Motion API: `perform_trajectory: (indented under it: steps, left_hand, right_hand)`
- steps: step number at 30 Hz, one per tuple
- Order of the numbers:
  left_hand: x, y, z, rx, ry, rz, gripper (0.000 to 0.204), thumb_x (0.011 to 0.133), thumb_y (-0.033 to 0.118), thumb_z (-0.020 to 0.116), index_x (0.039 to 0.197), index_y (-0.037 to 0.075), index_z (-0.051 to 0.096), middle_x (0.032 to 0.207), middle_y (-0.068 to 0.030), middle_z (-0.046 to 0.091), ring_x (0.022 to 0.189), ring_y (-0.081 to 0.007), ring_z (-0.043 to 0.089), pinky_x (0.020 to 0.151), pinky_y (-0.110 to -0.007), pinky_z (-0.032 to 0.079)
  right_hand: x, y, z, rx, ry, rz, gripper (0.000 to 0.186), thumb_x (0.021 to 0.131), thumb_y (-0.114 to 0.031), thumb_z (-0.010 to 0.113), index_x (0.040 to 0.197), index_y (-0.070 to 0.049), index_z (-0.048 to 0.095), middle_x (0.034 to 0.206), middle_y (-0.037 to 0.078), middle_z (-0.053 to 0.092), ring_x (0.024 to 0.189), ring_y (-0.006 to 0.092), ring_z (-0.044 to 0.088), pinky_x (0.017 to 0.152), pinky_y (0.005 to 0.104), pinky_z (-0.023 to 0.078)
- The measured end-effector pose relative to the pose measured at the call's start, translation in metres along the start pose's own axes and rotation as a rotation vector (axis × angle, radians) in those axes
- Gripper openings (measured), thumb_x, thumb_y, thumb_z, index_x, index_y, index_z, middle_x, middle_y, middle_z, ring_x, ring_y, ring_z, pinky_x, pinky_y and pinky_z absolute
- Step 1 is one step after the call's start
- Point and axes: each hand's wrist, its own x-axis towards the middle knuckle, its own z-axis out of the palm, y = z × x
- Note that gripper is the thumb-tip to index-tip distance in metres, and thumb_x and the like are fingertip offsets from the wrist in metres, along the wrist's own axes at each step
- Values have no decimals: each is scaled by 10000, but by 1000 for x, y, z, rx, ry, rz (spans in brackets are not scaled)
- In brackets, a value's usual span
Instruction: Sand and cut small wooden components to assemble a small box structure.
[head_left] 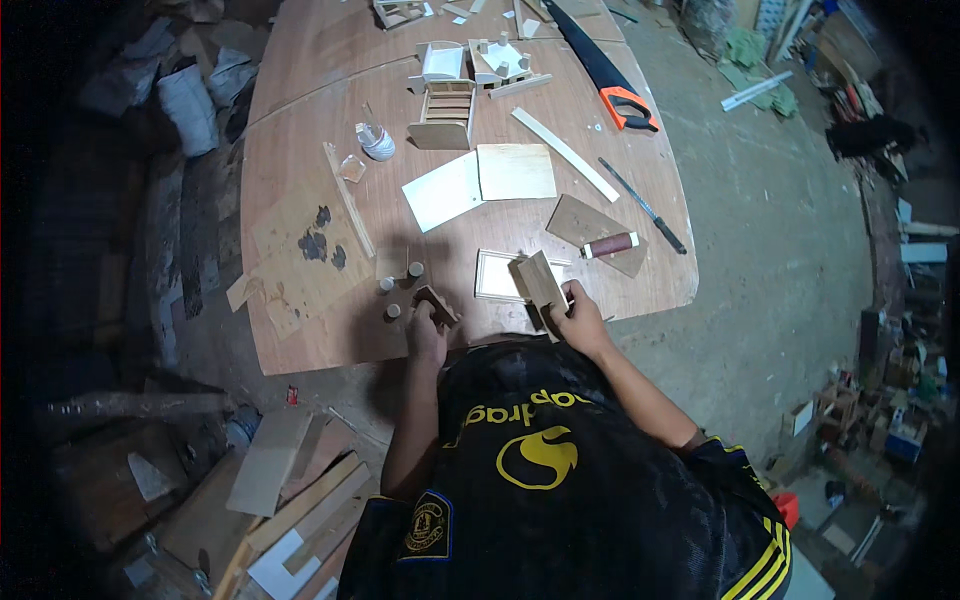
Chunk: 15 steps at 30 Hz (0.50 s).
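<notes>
Near the table's front edge, my left hand (427, 340) is closed round a small dark brown block (437, 304). Beside it stand short round wooden pegs (415, 270). My right hand (580, 318) grips a pale wooden piece (542, 283) with flat sides, tilted upright, its lower end close to my shirt. Behind that piece lies a shallow white panel with a raised wooden frame (494, 276), partly covered by it. To the right, a brown roll (609, 245) with pale ends rests on a brown flat board (570, 222).
Two pale panels (516, 172) and a wood strip (566, 155) lie mid-table. Farther back are small wooden assemblies (446, 112) and an orange-handled saw (627, 108). A file-like tool (645, 207) lies right; a white cup (376, 142) and stained board (300, 262) sit left.
</notes>
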Motion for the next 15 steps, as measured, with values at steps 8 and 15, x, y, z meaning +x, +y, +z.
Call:
perform_trajectory:
  steps: [8,15]
  left_hand:
    - [50,49,-52,203,-80,40,220,849,80,474,1062,62,523,860,-75,563,742,-199,573,696,-377,527]
    - [55,64,-32,568,-259,32,185,842,117,583,1009,60,526,909,-34,549,795,-106,541,608,-290,474]
  right_hand:
    - [-32,-11,70,-1,197,82,282,846,-225,634,987,-20,502,786,196,612,719,366,618,668,430,485]
    - [-46,-12,67,89,609,24,227,852,-175,649,979,-23,538,731,115,590,647,215,570,625,346,467]
